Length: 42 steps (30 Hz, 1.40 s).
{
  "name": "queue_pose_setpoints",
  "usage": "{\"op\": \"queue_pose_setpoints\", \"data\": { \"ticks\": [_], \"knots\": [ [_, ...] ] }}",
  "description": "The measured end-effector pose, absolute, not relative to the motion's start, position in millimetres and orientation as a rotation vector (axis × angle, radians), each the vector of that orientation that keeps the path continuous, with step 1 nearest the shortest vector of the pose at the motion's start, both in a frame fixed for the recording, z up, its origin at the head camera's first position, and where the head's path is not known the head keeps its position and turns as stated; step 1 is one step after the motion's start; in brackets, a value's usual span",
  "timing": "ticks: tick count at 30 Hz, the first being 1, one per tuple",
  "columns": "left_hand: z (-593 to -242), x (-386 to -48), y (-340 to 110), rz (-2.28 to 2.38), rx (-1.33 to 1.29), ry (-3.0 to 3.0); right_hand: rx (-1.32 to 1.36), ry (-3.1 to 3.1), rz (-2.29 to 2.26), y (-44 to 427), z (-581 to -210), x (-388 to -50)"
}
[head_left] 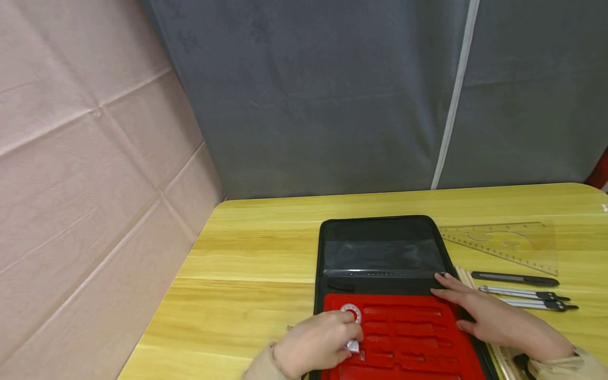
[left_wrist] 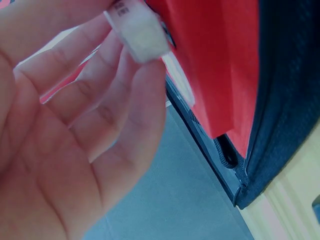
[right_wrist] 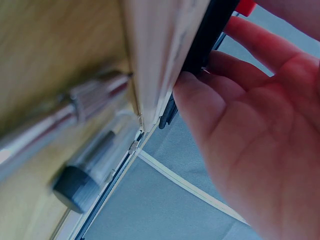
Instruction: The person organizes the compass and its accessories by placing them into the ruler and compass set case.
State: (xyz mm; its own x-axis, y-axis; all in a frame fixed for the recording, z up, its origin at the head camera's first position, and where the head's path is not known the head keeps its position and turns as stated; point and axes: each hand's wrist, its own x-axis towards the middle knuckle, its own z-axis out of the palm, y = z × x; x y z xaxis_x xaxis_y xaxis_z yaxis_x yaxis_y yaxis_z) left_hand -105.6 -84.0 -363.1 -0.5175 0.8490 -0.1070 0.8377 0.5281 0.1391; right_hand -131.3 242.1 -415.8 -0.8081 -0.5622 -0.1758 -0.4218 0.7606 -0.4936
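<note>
A black zip case (head_left: 382, 285) lies unfolded, with a red moulded tray (head_left: 404, 322) in its near half. My left hand (head_left: 320, 338) is over the tray's left side. Its fingers pinch a small white block (left_wrist: 142, 32) with dark lettering, whose kind I cannot tell; only one end of the block shows in the head view. Just beyond these fingers, a white ring with markings (head_left: 350, 311) sits at the tray's upper left corner. My right hand (head_left: 499, 316) rests on the case's right edge, fingers extended and holding nothing.
To the right lie a clear set square (head_left: 546, 245), a dark slim knife-like tool (head_left: 515, 278) and two compasses (head_left: 522, 292). A pale ruler-like strip (head_left: 505, 364) runs along the case. The right wrist view shows a metal-tipped tool (right_wrist: 95, 97) and a black-capped clear tube (right_wrist: 80, 185).
</note>
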Motion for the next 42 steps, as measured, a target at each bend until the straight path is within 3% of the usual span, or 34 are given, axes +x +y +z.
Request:
{"op": "queue_pose_setpoints", "data": {
  "ticks": [42],
  "knots": [
    [-363.9, -101.5, -80.1, 0.165, 1.393, 2.529, -0.77, 2.66, -0.627, 242.3, -417.5, -131.6]
  ]
}}
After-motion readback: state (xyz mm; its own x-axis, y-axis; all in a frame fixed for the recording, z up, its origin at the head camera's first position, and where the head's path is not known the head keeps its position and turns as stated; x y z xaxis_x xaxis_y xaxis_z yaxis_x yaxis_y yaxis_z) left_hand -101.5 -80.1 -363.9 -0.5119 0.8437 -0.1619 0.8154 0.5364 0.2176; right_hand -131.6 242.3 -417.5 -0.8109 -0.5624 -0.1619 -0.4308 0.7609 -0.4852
